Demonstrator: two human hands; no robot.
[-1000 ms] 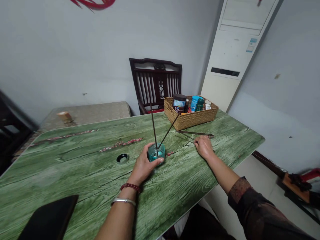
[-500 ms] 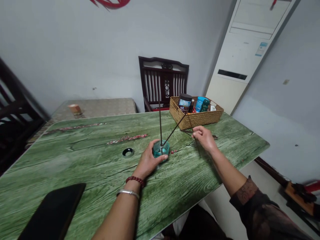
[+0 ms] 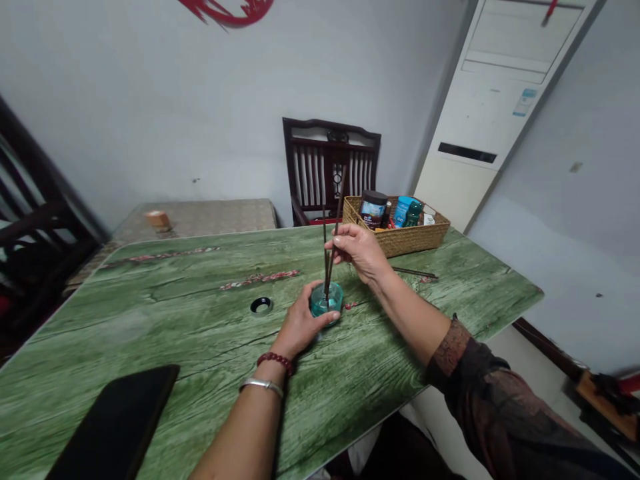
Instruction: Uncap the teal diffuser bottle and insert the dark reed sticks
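Observation:
A small teal glass diffuser bottle [image 3: 334,297] stands on the green wood-patterned table, and my left hand [image 3: 303,316] is wrapped round its left and near sides. Thin dark reed sticks [image 3: 325,220] rise from its neck. Above the bottle, my right hand [image 3: 361,251] pinches a dark reed stick [image 3: 342,190] that is nearly upright, its lower end at the bottle's mouth. Whether that end is inside the neck I cannot tell for sure. More loose reed sticks [image 3: 415,272] lie on the table to the right, partly hidden behind my right hand.
A black ring-shaped cap [image 3: 261,305] lies left of the bottle. A wicker basket [image 3: 420,238] with jars and bottles stands behind my right hand. A dark flat tablet-like object [image 3: 115,423] lies at the near left. A wooden chair [image 3: 333,167] stands beyond the table.
My right hand has moved left from the loose sticks to above the bottle, bringing a stick with it. The leaning stick now stands more upright. My left hand still holds the bottle.

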